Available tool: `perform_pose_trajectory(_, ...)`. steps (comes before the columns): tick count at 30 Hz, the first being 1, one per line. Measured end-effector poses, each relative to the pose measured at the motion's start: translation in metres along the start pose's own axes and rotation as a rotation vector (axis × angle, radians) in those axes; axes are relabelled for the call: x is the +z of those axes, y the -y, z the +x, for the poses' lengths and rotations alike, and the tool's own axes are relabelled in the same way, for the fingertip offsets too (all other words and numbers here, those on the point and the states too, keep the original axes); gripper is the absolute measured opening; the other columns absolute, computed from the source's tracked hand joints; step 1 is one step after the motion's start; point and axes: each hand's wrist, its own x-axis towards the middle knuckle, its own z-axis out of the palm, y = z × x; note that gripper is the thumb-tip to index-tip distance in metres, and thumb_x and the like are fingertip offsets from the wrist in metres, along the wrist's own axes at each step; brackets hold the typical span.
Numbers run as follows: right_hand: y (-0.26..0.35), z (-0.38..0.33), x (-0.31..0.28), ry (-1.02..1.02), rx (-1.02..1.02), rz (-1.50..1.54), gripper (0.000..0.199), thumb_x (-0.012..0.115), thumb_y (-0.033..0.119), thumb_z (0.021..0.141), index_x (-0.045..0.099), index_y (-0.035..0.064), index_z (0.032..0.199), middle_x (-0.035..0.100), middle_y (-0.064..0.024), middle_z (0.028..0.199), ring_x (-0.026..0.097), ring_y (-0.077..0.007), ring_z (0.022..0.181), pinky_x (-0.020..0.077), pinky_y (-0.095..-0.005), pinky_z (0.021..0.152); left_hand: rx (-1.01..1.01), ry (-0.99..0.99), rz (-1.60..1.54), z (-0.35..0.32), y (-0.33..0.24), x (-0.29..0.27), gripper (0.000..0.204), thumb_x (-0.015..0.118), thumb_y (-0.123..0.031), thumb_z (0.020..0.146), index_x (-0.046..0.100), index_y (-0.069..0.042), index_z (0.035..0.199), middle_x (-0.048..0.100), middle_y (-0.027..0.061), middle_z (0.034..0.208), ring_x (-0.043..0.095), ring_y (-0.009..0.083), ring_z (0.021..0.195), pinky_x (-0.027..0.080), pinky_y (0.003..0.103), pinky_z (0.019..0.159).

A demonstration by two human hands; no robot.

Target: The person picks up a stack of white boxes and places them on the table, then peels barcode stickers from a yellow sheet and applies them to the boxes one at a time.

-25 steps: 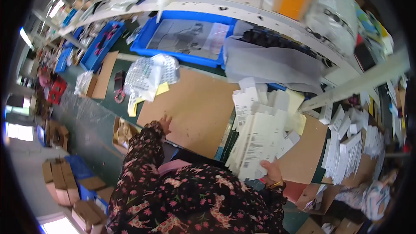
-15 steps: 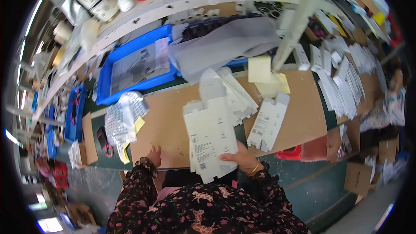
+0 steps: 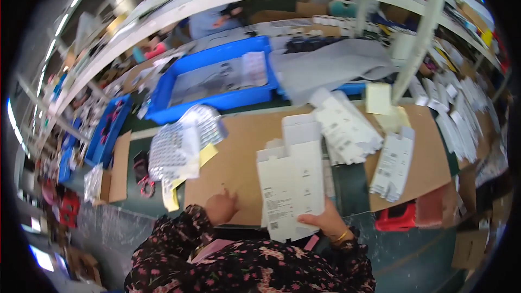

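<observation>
Where gripped, flat cartons [image 3: 290,184] above right hand [image 3: 325,222]

Blue bin [image 3: 217,84] at the bench's back — grey sheet [image 3: 331,68] beside it. Plastic blister packs [image 3: 179,144] left, yellow papers [image 3: 378,99] right, red object [image 3: 394,218] at the front edge.

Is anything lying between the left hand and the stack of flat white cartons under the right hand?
Nothing visible does. The left hand rests on the brown cardboard sheet, and only a bare strip of that sheet separates it from the flat white cartons that the right hand holds at their lower edge.
</observation>
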Motion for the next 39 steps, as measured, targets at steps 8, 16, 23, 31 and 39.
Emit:
perform_pose_trajectory(8, -0.046, 0.005, 0.099, -0.166, -0.180, -0.201, 0.084, 0.095, 0.008, 0.070, 0.049, 0.0000, 0.140, 0.065, -0.0111, 0.128, 0.064, -0.0221, 0.120, 0.0537, -0.0393, 0.102, 0.355, -0.506, -1.128, -0.052, -0.013, -0.041, 0.058, 0.047, -0.043, 0.110, 0.040, -0.006, 0.155, 0.054, 0.0174, 0.147, 0.056, 0.0324, 0.131, 0.044, 0.044, 0.112)
perform_pose_trajectory(16, -0.057, 0.052, 0.145, -0.160, -0.250, -0.304, 0.081, 0.092, 0.007, 0.073, 0.050, 0.0008, 0.142, 0.066, -0.0126, 0.130, 0.064, -0.0247, 0.120, 0.0546, -0.0404, 0.101, 0.546, -0.528, -1.930, -0.066, 0.007, -0.039, 0.068, 0.060, -0.023, 0.106, 0.027, -0.002, 0.161, 0.040, 0.0154, 0.160, 0.035, 0.0298, 0.151, 0.026, 0.043, 0.125)
perform_pose_trajectory(23, -0.116, 0.100, 0.082, -0.001, -0.434, -1.431, 0.063, 0.080, 0.002, 0.083, 0.057, 0.0012, 0.142, 0.063, -0.0126, 0.140, 0.061, -0.0251, 0.126, 0.0506, -0.0403, 0.107, 0.509, -0.780, -1.234, -0.037, 0.041, 0.002, 0.083, 0.073, -0.011, 0.096, 0.022, -0.001, 0.162, 0.033, 0.0241, 0.162, 0.030, 0.0388, 0.154, 0.025, 0.047, 0.126)
perform_pose_trajectory(31, -0.127, 0.091, 0.071, -0.105, 0.052, -0.591, 0.058, 0.071, 0.010, 0.086, 0.057, -0.0012, 0.141, 0.062, -0.0124, 0.139, 0.061, -0.0222, 0.122, 0.0497, -0.0378, 0.104, 0.384, -0.752, -1.187, -0.034, 0.046, 0.008, 0.091, 0.070, -0.008, 0.097, 0.011, -0.001, 0.165, 0.025, 0.0285, 0.165, 0.027, 0.0432, 0.155, 0.026, 0.048, 0.126)
perform_pose_trajectory(39, -0.083, 0.100, 0.117, -0.155, 0.041, -0.593, 0.034, 0.066, 0.008, 0.085, 0.070, -0.0046, 0.115, 0.072, -0.0088, 0.110, 0.065, -0.0214, 0.103, 0.0520, -0.0339, 0.090, 0.325, -0.647, -1.203, -0.036, 0.047, 0.007, 0.095, 0.069, -0.014, 0.098, 0.003, 0.000, 0.165, 0.029, 0.0309, 0.163, 0.030, 0.0453, 0.152, 0.029, 0.048, 0.124)
